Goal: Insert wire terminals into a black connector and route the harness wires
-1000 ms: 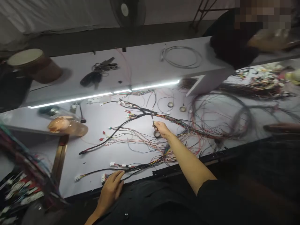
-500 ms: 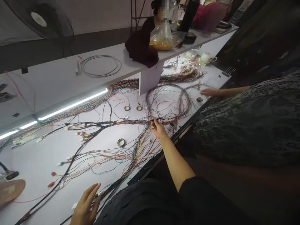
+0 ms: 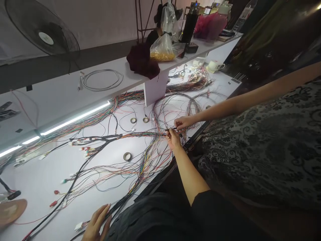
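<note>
A long white table (image 3: 50,180) runs away from the viewer, with a raised white shelf (image 3: 62,97) along its far side and a strip light (image 3: 75,118) glowing under the shelf's edge. A standing fan (image 3: 41,31) sits behind the shelf at the upper left. On the shelf lie a coiled grey cable (image 3: 101,80), a dark crumpled cloth (image 3: 141,62) and a clear bag of yellow bits (image 3: 163,50).

Spread over most of the table is the wire harness (image 3: 120,157): many thin strands in red, green, blue, yellow and black, loose and fanned near the front edge, gathered into a black-wrapped trunk (image 3: 100,138) with side branches that end in small white and red connectors. To the right the strands curl into a wide loop (image 3: 175,107) below the shelf support.

The right hand (image 3: 173,138) reaches out at mid-table, its fingers pinched on a dark stretch of the harness where the coloured strands meet the loop. A co-worker's hand (image 3: 184,122) comes in from the right on a bare arm, fingertips closed on the same bundle just beside the right hand, the two nearly touching. The left hand (image 3: 96,224) rests at the near table edge, fingers loosely spread and flat on a black branch by a white connector (image 3: 79,226).

Three small tape rolls (image 3: 127,156) lie flat among the wires.
</note>
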A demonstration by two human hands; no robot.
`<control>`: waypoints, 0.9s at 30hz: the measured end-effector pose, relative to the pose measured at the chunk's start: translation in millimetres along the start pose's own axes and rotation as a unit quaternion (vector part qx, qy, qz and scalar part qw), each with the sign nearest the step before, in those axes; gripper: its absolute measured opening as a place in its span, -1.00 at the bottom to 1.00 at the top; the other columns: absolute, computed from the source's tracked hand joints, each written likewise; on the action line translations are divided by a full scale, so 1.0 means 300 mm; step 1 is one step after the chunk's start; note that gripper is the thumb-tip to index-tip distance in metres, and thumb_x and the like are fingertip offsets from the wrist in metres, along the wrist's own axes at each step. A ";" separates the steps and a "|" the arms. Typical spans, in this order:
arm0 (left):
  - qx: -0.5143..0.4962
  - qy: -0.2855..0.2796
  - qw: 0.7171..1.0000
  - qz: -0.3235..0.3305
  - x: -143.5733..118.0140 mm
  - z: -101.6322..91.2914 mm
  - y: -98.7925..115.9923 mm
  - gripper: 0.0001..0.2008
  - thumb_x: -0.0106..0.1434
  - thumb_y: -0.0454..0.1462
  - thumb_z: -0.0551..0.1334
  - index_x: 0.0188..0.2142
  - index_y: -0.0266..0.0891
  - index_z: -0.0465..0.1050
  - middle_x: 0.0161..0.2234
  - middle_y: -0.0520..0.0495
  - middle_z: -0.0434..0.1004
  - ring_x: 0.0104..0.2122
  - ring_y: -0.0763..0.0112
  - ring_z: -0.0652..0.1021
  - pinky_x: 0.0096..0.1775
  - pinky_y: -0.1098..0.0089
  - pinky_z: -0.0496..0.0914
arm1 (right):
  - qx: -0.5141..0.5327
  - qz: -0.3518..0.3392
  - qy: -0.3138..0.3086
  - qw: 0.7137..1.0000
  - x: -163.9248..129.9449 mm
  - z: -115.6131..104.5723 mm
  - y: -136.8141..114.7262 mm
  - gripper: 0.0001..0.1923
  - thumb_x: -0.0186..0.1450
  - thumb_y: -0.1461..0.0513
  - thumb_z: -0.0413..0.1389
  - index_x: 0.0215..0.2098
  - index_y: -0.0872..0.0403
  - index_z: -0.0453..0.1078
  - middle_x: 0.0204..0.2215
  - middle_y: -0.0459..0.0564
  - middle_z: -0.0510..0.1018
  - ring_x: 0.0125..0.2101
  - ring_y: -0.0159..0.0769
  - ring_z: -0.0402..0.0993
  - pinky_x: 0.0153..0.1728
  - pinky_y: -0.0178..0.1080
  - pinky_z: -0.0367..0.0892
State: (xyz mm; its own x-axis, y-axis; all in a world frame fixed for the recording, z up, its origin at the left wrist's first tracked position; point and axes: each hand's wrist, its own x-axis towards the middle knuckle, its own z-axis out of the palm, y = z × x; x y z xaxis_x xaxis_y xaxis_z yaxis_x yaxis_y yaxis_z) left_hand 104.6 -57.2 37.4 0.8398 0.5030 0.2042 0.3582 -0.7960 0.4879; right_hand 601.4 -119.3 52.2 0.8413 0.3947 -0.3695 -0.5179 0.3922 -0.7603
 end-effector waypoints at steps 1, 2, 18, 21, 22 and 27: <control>0.004 0.003 1.000 -0.007 -0.004 0.000 0.006 -0.53 0.25 -0.23 0.19 0.16 -0.01 0.24 -0.06 -0.09 0.48 -0.14 0.29 0.58 -0.14 0.37 0.53 | -0.005 -0.005 0.003 1.000 -0.001 0.001 -0.005 -0.82 0.34 0.19 0.10 -0.31 0.18 0.36 -0.47 -0.16 0.42 -0.53 -0.52 0.35 -0.54 -0.41 0.32; 0.007 0.006 1.000 -0.015 -0.008 0.000 0.013 -0.54 0.25 -0.23 0.19 0.15 -0.01 0.25 -0.06 -0.09 0.49 -0.14 0.28 0.58 -0.14 0.36 0.52 | -0.010 -0.011 0.006 1.000 -0.002 0.001 -0.013 -0.81 0.34 0.18 0.09 -0.32 0.18 0.36 -0.48 -0.16 0.42 -0.54 -0.52 0.35 -0.54 -0.41 0.32; 0.098 -0.007 0.987 -0.124 -0.212 -0.015 0.052 -0.68 0.32 -0.27 0.09 0.05 -0.23 0.36 -0.04 -0.23 0.47 -0.05 0.19 0.49 -0.06 0.17 0.42 | -0.350 -0.014 -0.203 0.914 -0.486 -0.076 0.244 -0.62 0.24 -0.06 0.09 -0.20 0.07 0.39 -0.38 -0.01 0.57 -0.42 -0.34 0.50 -0.46 -0.31 0.35; 0.105 -0.014 0.985 -0.139 -0.275 -0.014 0.024 -0.66 0.32 -0.26 0.08 0.06 -0.21 0.36 -0.01 -0.24 0.46 0.00 0.14 0.46 -0.02 0.09 0.38 | -0.457 -0.036 -0.334 0.824 -0.677 -0.076 0.359 -0.72 0.23 0.04 0.15 -0.20 0.04 0.45 -0.31 0.02 0.59 -0.29 -0.22 0.51 -0.25 -0.14 0.41; 0.107 -0.018 0.984 -0.140 -0.293 -0.014 0.017 -0.66 0.32 -0.26 0.09 0.07 -0.21 0.36 0.00 -0.24 0.45 0.01 0.13 0.44 -0.01 0.08 0.37 | -0.484 -0.050 -0.374 0.789 -0.725 -0.075 0.387 -0.74 0.22 0.08 0.17 -0.19 0.03 0.47 -0.27 0.03 0.59 -0.22 -0.17 0.50 -0.15 -0.08 0.39; 0.114 -0.041 0.986 -0.116 -0.350 -0.011 -0.013 -0.61 0.31 -0.26 0.11 0.12 -0.21 0.32 0.09 -0.24 0.40 0.11 0.10 0.37 0.10 0.03 0.27 | -0.565 -0.138 -0.512 0.632 -0.856 -0.072 0.487 -0.67 0.26 0.24 0.11 -0.01 0.05 0.42 -0.03 0.14 0.50 0.04 -0.06 0.33 0.13 0.09 0.17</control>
State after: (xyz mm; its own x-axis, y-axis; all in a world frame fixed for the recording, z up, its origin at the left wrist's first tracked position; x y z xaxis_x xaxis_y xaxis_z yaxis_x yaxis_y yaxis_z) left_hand 13.7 -105.7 16.8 0.7519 0.6583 0.0353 0.6184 -0.7228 0.3085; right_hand 313.0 -181.4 24.4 0.0341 0.9987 -0.0388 0.5546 -0.0512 -0.8306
